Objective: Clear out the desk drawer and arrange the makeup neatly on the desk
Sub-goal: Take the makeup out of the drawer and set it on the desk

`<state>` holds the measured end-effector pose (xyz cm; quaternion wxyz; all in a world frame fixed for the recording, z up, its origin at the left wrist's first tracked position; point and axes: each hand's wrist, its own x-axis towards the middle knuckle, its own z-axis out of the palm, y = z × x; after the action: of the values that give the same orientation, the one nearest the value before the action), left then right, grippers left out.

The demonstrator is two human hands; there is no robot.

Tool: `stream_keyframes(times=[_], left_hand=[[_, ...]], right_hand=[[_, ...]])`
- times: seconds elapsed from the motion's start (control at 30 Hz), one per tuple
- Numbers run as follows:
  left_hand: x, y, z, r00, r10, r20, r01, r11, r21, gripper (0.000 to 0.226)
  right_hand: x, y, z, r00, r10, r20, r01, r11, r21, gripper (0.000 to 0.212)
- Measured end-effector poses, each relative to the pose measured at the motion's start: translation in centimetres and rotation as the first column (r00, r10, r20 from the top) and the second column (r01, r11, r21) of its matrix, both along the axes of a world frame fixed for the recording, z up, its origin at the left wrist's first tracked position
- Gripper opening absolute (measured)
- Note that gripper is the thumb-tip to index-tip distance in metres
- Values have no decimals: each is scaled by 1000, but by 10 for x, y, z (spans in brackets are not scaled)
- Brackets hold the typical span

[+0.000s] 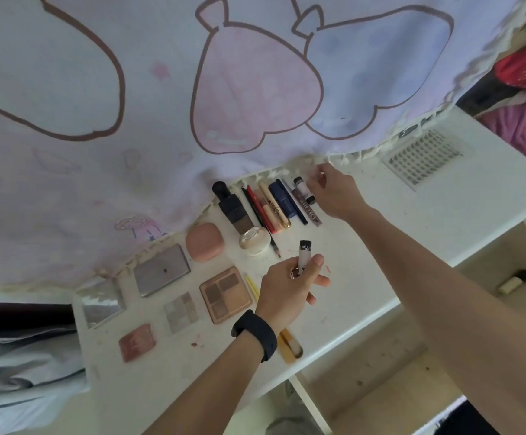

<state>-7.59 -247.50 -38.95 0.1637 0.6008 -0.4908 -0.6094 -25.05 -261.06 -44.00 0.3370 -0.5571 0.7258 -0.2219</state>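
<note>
Two hands busy | left hand (286,290) clamped round a small tube (305,255), held above the desk (412,215) | right hand (333,193) at the pencil row's (271,205) right end, grip cannot be told | advice: lay the small tube parallel, just beside the brown tube (310,211) | room: bare desk rightward; curtain (161,120) hem crowds the back edge.

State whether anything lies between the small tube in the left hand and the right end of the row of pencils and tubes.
Yes: the right hand sits at that end, beside the brown tube. Between the small tube in the left hand and the row, only bare desk shows.
</note>
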Motion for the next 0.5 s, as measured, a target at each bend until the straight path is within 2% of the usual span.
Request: stream_keyframes(times=[0.17,0.33,0.43,0.5], left_hand=[[-6,1,1,1000,-3,-9,3,1000,5,39],[-7,2,4,1000,5,-11,-5,1000,2,39],[-4,3,4,999,16,-28,-16,1000,9,34],[-3,3,3,998,38,-46,-37,999,11,31]], right_hand=[[6,2,2,996,25,-86,-28,999,-27,16],[16,4,6,990,92,-107,-93,996,-7,21],[15,9,7,991,116,-65,-117,993,-11,24],[8,11,7,998,53,-28,-54,998,-40,24]])
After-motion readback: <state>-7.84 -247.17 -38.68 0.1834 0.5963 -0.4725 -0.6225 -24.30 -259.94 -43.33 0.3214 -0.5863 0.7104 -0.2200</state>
